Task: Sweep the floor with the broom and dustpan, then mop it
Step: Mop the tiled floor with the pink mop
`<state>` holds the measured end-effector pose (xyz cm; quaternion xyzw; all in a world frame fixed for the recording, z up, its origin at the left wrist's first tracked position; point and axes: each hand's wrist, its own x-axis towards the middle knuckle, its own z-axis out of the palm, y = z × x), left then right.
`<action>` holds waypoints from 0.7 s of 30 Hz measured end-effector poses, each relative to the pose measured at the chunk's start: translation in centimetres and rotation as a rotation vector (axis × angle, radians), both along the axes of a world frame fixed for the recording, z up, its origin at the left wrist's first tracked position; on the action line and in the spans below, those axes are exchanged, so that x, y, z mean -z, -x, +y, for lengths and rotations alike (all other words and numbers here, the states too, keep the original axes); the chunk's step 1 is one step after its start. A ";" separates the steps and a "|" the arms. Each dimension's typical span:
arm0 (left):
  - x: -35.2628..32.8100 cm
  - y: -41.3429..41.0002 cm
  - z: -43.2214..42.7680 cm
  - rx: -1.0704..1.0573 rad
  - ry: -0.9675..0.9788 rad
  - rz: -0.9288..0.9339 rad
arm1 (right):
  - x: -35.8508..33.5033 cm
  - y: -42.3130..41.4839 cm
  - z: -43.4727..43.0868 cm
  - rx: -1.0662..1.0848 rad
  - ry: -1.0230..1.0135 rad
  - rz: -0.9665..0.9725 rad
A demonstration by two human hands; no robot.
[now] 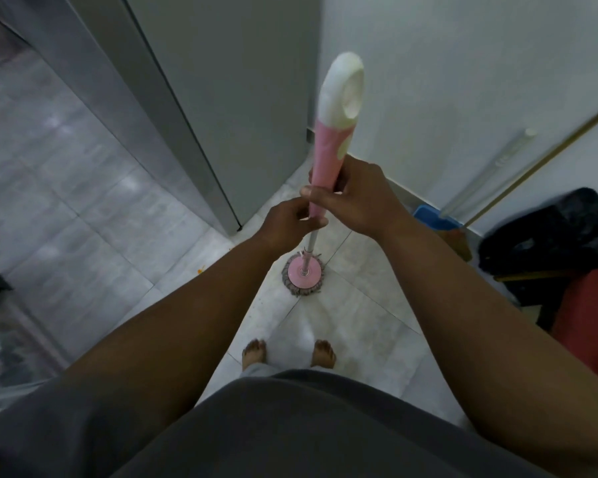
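Between the bare feet (254,353) and the room corner, the mop head (303,274) sits flat on the pale tiled floor (359,315): pink disc on top, grey strands around the rim. The mop handle (325,167) rises from it toward the camera, approx. upright, w/ a thin metal shaft low down, a pink sleeve higher up and a white cap at the top, blurred.

Both hands are on the handle. The right grip (356,198) is closed round the pink sleeve, thumb across the front. The left grip (287,225) is just below, touching the right, fingers curled round the sleeve's lower end where the metal shaft starts.

A grey door panel (221,98) stands to the left of the mop, a white wall (463,63) to the right. At the wall's foot lies a blue dustpan (432,219), w/ a white pole (491,170) and a broom stick (532,167) leaning on the wall above it. A black bag (549,236) and sth. red (587,322) are at far right.
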<state>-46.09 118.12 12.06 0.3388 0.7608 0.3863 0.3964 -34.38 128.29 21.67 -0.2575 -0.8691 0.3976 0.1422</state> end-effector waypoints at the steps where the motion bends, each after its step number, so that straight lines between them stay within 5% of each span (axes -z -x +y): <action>1: 0.0 0.1 -0.1 0.030 0.022 0.012 | -0.1 0.0 -0.1 -0.013 -0.032 -0.013; 10: -0.2 2.1 -1.0 0.206 0.092 0.138 | -1.3 0.7 -1.2 -0.080 -0.096 -0.084; 21: 1.1 2.0 -1.2 0.191 -0.011 0.136 | -1.0 1.7 -1.2 0.092 0.026 -0.090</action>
